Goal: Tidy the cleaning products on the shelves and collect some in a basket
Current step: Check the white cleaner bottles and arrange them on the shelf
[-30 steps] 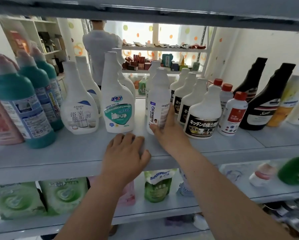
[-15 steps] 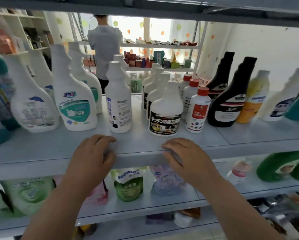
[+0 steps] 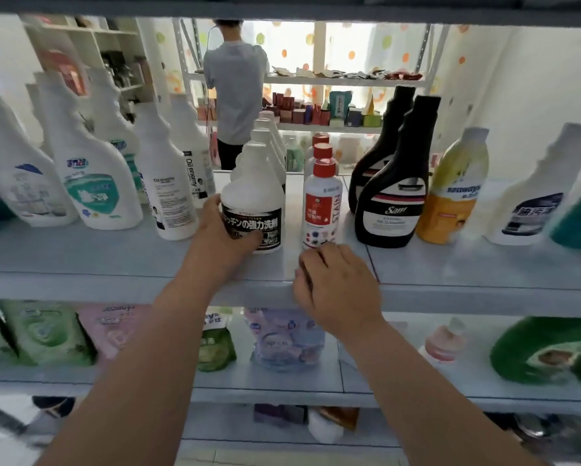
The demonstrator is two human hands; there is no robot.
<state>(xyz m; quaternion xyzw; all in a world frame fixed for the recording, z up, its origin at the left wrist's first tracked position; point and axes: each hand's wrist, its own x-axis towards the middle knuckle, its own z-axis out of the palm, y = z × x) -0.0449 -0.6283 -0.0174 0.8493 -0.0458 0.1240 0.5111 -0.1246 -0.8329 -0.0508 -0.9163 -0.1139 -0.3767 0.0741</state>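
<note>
One grey shelf [image 3: 97, 260] carries bottles [image 3: 104, 183]; left hand [image 3: 227, 230] grips a black-labelled bottle [image 3: 253, 210] near its front edge. Right hand [image 3: 336, 284] rests on that edge, fingers loosely curled, empty. A person [image 3: 235, 82] stands beyond.

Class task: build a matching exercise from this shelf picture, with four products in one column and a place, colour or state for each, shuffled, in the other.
Column one
1 black-labelled white bottle
2 front red-capped bottle
3 Sam bottle
4 pink pouch

Column two
A on the lower shelf
B black body
C gripped by the left hand
D ungripped, standing between 1 and 3

Pairs: 1-C, 2-D, 3-B, 4-A
</note>
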